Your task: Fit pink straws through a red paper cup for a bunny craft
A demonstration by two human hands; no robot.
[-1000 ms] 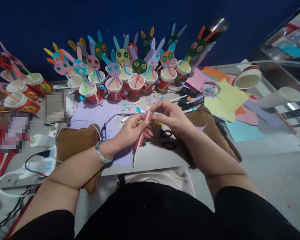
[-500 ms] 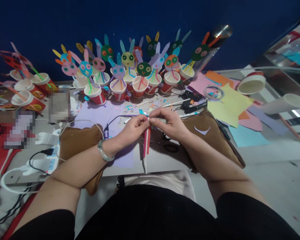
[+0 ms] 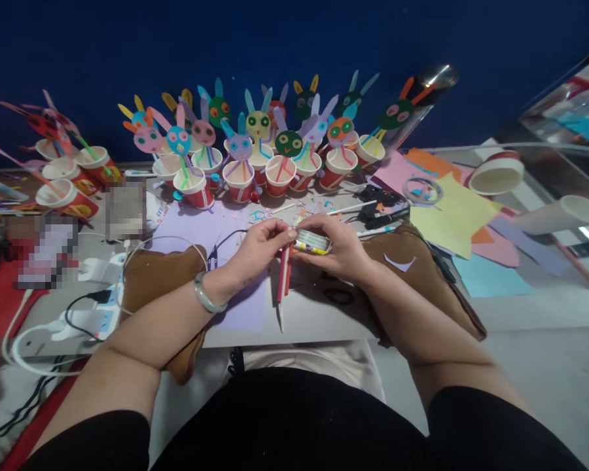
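Several thin sticks or straws (image 3: 283, 278), pink, red and white, hang down from the pinched fingers of my left hand (image 3: 265, 247). My right hand (image 3: 342, 247) is wrapped round a roll of clear tape (image 3: 313, 241) with a yellow label inside its ring, held close beside the tops of the sticks. The fingertips of both hands nearly meet. Behind them stand red-and-white paper cups (image 3: 281, 175) with paper rabbit heads (image 3: 288, 144) on bent straws.
Purple paper (image 3: 243, 311) lies left of the sticks. Brown cushions (image 3: 422, 281) flank my forearms. Coloured paper sheets (image 3: 454, 212) are at the right, black scissors (image 3: 339, 296) near my right wrist, and a power strip (image 3: 108, 314) with cables at the left.
The tape roll now shows in my right hand, whose fingers have spread round it. The sticks have tilted slightly. The whole view has shifted a little.
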